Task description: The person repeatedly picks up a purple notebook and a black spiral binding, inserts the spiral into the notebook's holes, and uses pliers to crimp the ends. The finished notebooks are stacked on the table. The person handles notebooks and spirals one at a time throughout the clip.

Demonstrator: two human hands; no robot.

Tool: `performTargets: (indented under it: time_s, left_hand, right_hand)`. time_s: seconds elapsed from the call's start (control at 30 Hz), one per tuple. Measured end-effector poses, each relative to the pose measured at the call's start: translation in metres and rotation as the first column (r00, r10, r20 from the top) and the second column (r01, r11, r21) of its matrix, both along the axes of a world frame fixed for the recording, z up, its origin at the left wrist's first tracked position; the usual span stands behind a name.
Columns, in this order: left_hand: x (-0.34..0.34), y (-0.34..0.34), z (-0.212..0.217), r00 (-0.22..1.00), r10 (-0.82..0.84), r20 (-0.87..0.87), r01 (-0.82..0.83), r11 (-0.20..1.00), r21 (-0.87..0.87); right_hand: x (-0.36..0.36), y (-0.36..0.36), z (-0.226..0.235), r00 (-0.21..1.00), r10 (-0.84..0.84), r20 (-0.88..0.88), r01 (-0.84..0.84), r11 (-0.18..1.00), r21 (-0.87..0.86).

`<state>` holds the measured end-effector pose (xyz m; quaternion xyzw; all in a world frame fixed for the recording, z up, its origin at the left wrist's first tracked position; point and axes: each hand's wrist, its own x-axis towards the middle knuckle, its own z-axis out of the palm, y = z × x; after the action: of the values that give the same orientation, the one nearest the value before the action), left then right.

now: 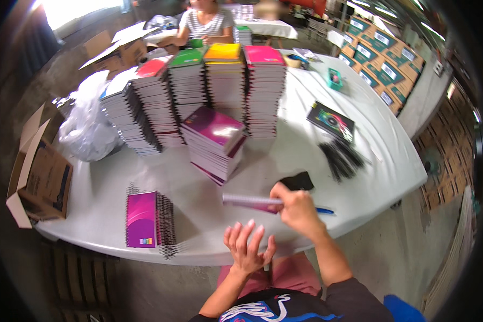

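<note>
Leftmost, taking clock directions from the notebook in the grasp, an open cardboard box stands at 9 o'clock, with a white plastic bag at 10, upon the white-covered tabletop. Nearer, also toward 9, lie several purple spiral-bound notebooks, their coils stacked side by side. A curved row of tall notebook piles sweeps from 10 to 12, topped with red, green, yellow and pink covers among others. At 11, in front of that row, rises a shorter purple stack. The left hand is at 6, empty, fingers spread. Just above it is the held notebook, purple and blurred, tilted edge-on; the right hand pinches its 3 o'clock end. Beyond, a blue pen lies at 3, a flat black item at 2, a green basket at 1, and black strips at 2.
</note>
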<state>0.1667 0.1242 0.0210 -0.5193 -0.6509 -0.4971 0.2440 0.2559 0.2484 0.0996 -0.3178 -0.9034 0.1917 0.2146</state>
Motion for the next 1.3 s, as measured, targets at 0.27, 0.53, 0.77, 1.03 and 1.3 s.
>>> performTargets:
  time_s: [0.27, 0.53, 0.77, 1.03, 1.3]
  left_hand:
    - [-0.010, 0.026, -0.038, 0.996, -0.092, 0.019, 0.090, 0.863, -0.497]
    - [-0.020, 0.039, 0.013, 0.991, -0.133, 0.004, 0.127, 0.937, -0.326]
    - [-0.029, 0.015, -0.016, 0.995, -0.060, -0.080, 0.013, 0.873, -0.488]
    - [0.007, 0.037, -0.020, 0.983, 0.176, 0.044, -0.160, 0.957, -0.240]
    - [0.000, 0.039, -0.026, 0.991, 0.130, 0.000, -0.129, 0.982, -0.139]
  right_hand:
    - [0.067, 0.058, -0.032, 0.971, 0.159, -0.179, -0.204, 0.941, -0.269]
    - [0.114, 0.207, -0.087, 0.721, -0.624, 0.302, 0.554, 0.781, 0.289]
    - [0.111, 0.223, -0.070, 0.736, -0.543, 0.404, 0.307, 0.800, 0.516]
    - [0.078, 0.116, 0.001, 0.982, -0.150, 0.119, 0.103, 0.937, 0.333]
    - [0.059, 0.002, -0.046, 0.928, 0.035, -0.371, -0.170, 0.926, -0.338]
